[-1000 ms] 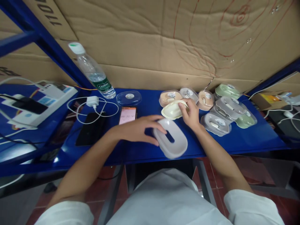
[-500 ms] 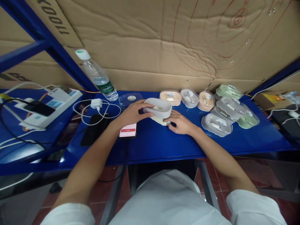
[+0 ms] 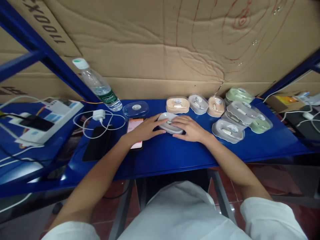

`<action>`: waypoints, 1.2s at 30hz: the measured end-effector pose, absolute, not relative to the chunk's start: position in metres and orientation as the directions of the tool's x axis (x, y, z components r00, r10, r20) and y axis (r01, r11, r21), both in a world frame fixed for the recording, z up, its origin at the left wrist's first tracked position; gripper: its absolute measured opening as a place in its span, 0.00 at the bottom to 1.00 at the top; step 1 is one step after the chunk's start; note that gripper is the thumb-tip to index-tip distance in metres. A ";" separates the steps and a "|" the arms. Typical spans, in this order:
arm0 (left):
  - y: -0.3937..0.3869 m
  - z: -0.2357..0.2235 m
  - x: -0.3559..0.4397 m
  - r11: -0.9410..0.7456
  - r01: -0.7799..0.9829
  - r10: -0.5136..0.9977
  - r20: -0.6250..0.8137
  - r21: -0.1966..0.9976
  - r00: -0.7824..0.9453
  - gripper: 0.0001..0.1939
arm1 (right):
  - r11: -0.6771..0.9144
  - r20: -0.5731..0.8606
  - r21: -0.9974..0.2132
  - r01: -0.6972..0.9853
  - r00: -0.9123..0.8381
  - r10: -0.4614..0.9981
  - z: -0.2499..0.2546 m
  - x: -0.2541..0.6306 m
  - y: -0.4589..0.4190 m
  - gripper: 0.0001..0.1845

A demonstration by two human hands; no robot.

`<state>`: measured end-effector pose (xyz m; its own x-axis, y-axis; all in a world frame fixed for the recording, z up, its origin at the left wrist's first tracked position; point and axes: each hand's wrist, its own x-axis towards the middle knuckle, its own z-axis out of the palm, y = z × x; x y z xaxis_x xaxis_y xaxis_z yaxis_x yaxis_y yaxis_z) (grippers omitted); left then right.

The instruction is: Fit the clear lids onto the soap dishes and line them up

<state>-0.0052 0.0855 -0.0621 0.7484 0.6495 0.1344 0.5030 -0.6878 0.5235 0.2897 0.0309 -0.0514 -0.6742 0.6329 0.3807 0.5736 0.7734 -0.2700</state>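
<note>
A pale grey oval soap box (image 3: 168, 117) without its lid rests on the blue table in front of me. My left hand (image 3: 150, 128) grips its left end, fingers at the far side and thumb at the near side. Over the right end lies my right hand (image 3: 190, 128), fingers reaching into the box and thumb on its near edge, touching a small light piece in the middle. That piece is mostly hidden by my fingers. A clear oval lid (image 3: 136, 108) with a round label lies behind my left hand.
Several lidded soap boxes in peach (image 3: 177, 106), grey (image 3: 228, 130) and green (image 3: 261, 123) stand at the back and right, some stacked. Leftward are a lit phone (image 3: 136, 145), a dark phone (image 3: 96, 145), a charger with cable (image 3: 99, 115), a water bottle (image 3: 101, 88) and a power strip (image 3: 63, 115).
The grey box, held raised and tilted above a pale flat piece, is now down on the table. The pale piece is no longer seen apart. My right hand has moved over the box.
</note>
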 end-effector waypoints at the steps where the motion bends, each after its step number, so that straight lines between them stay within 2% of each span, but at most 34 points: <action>1: 0.086 -0.065 -0.005 -0.692 0.518 0.655 0.135 0.503 0.744 0.43 | 0.769 0.379 -0.277 0.576 -0.670 0.638 -0.054 0.291 0.033 0.25; 7: 0.089 -0.067 -0.007 -0.677 0.591 0.699 0.132 0.438 0.703 0.41 | 0.775 0.452 -0.299 0.557 -0.632 0.629 -0.064 0.295 0.039 0.24; 12: 0.090 -0.070 -0.007 -0.699 0.595 0.682 0.120 0.396 0.721 0.40 | 0.749 0.402 -0.253 0.612 -0.638 0.657 -0.065 0.292 0.039 0.25; 16: 0.089 -0.069 -0.005 -0.717 0.594 0.680 0.180 0.363 0.711 0.37 | 0.699 0.351 -0.244 0.673 -0.610 0.710 -0.060 0.291 0.036 0.25; 18: 0.089 -0.068 -0.005 -0.724 0.593 0.675 0.181 0.352 0.715 0.35 | 0.687 0.310 -0.236 0.688 -0.616 0.724 -0.059 0.292 0.035 0.28; 22: 0.089 -0.070 -0.006 -0.730 0.593 0.665 0.150 0.341 0.732 0.36 | 0.699 0.241 -0.209 0.684 -0.657 0.715 -0.063 0.293 0.036 0.39; 30: 0.100 -0.061 -0.017 -0.739 0.575 0.662 0.219 0.352 0.717 0.32 | 0.703 0.249 -0.214 0.678 -0.658 0.710 -0.068 0.291 0.038 0.27; 32: 0.111 -0.050 -0.031 -0.716 0.597 0.695 0.291 0.361 0.658 0.29 | 0.701 0.259 -0.252 0.667 -0.652 0.713 -0.066 0.291 0.037 0.24; 34: 0.123 -0.042 -0.049 -0.607 0.704 0.782 0.430 0.367 0.450 0.26 | 0.695 0.267 -0.286 0.660 -0.641 0.719 -0.064 0.291 0.037 0.23; 36: 0.132 -0.040 -0.065 -0.453 0.822 0.851 0.441 0.344 0.284 0.26 | 0.689 0.267 -0.310 0.655 -0.636 0.724 -0.062 0.292 0.037 0.22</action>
